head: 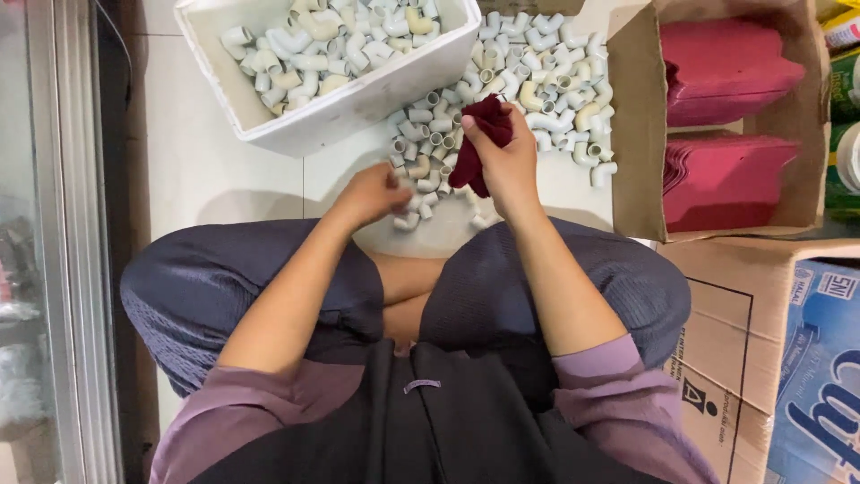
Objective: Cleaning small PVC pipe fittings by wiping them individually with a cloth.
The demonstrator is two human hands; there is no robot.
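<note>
A white foam box [269,125] of pale pipe elbows sits at the upper left on the white floor [197,170]. More elbows lie in a loose pile [537,81] beside it. The left hand [372,193] has its grip pinched on one small fitting. The right hand [506,161] has its grip clamped on a dark red cloth [479,134]. Farther right, an open brown carton [632,134] holds pink stacks, with a blue printed package [820,367] below.

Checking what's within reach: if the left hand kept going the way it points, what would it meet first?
Probably the loose white pipe elbows on the floor, right at the left hand fingertips; depth is unclear.
</note>
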